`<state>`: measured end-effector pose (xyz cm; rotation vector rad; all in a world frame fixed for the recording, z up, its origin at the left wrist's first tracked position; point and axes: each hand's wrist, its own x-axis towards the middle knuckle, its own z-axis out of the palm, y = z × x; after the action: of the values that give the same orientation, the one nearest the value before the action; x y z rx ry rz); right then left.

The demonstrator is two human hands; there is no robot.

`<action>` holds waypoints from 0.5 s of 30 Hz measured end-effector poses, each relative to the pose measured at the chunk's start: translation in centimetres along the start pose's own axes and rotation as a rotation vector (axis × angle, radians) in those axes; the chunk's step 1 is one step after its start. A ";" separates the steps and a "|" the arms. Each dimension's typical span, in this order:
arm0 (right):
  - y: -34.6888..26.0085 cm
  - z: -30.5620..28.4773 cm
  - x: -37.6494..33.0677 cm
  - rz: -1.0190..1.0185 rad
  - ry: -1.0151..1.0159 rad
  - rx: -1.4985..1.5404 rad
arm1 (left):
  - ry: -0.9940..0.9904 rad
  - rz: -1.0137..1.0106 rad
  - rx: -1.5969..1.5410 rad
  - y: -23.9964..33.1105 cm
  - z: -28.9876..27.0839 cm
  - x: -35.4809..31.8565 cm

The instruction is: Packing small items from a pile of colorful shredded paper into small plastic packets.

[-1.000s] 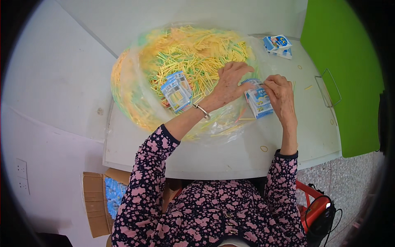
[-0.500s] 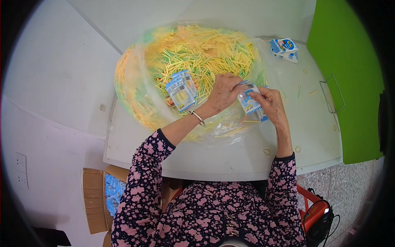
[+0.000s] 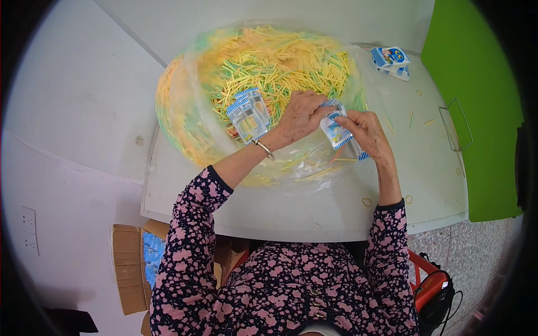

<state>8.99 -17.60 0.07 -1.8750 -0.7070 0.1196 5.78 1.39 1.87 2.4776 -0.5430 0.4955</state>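
Note:
My left hand (image 3: 302, 116) and my right hand (image 3: 367, 133) together pinch a small blue-and-white packet (image 3: 335, 130) near its upper part, over the right front side of a big clear plastic bag (image 3: 196, 101). The bag lies wide open, full of thin yellow, green and orange sticks (image 3: 269, 67). Part of another striped packet (image 3: 361, 152) shows just below my right hand; whether I hold it too is unclear. Left of my left hand, a few filled packets (image 3: 250, 120) with clear windows lie on the sticks. My fingertips partly cover the packet I hold.
Several packets (image 3: 390, 57) are stacked at the table's back right. Loose sticks (image 3: 411, 119) and rubber bands (image 3: 367, 202) lie on the white table (image 3: 280, 224). A green panel (image 3: 476, 112) with a wire handle (image 3: 458, 124) bounds the right side. At lower left stands a cardboard box (image 3: 128, 269) of blue packets.
Both hands stay on the packet, which has shifted slightly left and tilted. The fingers have changed their position on its upper part. The view has shifted a little.

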 end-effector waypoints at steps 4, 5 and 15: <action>-1.1 -0.1 0.5 0.007 -0.031 -0.058 | -0.111 -0.079 0.016 -0.5 -0.8 0.5; -1.0 -0.2 0.6 0.009 -0.012 0.040 | -0.111 -0.081 0.015 -0.8 -1.0 0.5; 0.9 4.1 0.7 -0.622 -0.129 -0.478 | -0.148 -0.014 0.163 -6.0 -4.1 -0.8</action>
<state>8.24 -14.11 -2.24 -2.0043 -1.4750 -0.3596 7.05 8.61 2.13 2.6872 -0.5633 0.3649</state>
